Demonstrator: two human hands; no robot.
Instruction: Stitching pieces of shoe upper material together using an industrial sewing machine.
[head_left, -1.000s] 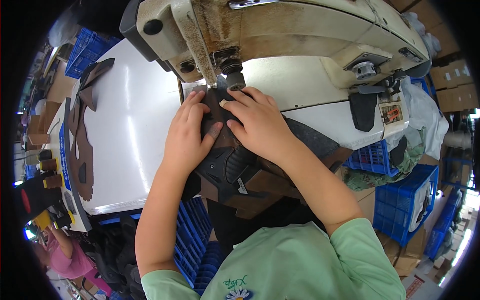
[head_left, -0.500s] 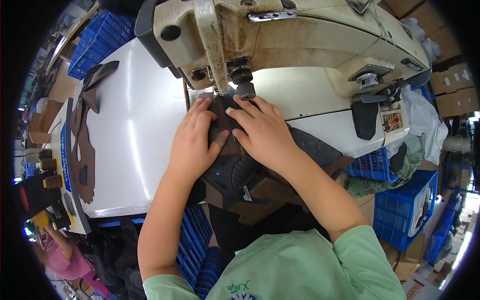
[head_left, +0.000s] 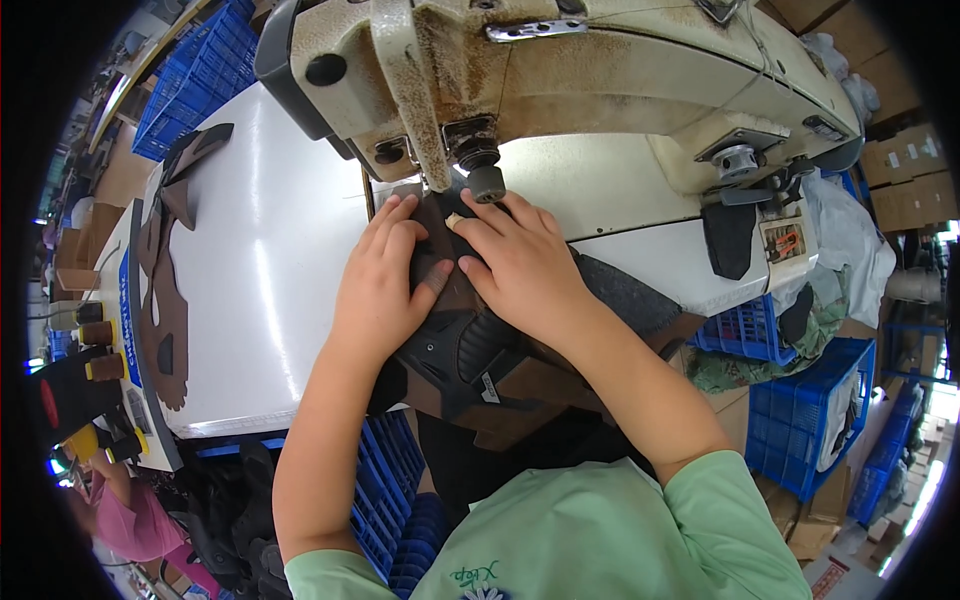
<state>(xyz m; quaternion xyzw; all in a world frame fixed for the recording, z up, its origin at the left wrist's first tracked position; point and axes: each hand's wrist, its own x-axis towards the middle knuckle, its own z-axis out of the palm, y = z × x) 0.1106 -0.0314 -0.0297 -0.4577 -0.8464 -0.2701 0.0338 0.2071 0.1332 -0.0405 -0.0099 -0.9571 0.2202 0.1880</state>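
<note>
A brown and black sewn piece, much like a shoe upper (head_left: 437, 362), lies under the needle area of a stained cream sewing machine (head_left: 600, 85). Flat on its left part rests my left hand (head_left: 378, 285), fingers stretched toward the presser foot, thumb out to the side. My right hand (head_left: 532, 275) presses on the other side, fingers spread, with a pale wrap on one finger. A brown strip of the piece runs between both hands up to the needle. The needle tip itself is hidden. The piece's lower part hangs over the table edge toward my lap.
Brown cut pieces (head_left: 165, 300) lie along the white table's (head_left: 240, 250) left side. Thread spools (head_left: 97, 335) stand beyond them. Blue crates (head_left: 805, 420) stand at right, with another (head_left: 195, 80) at far left. A person in pink (head_left: 135, 515) is at lower left.
The machine and hands sit slightly farther left in the picture, as the view has shifted a little. Both hands stay on the piece in nearly the same pose.
</note>
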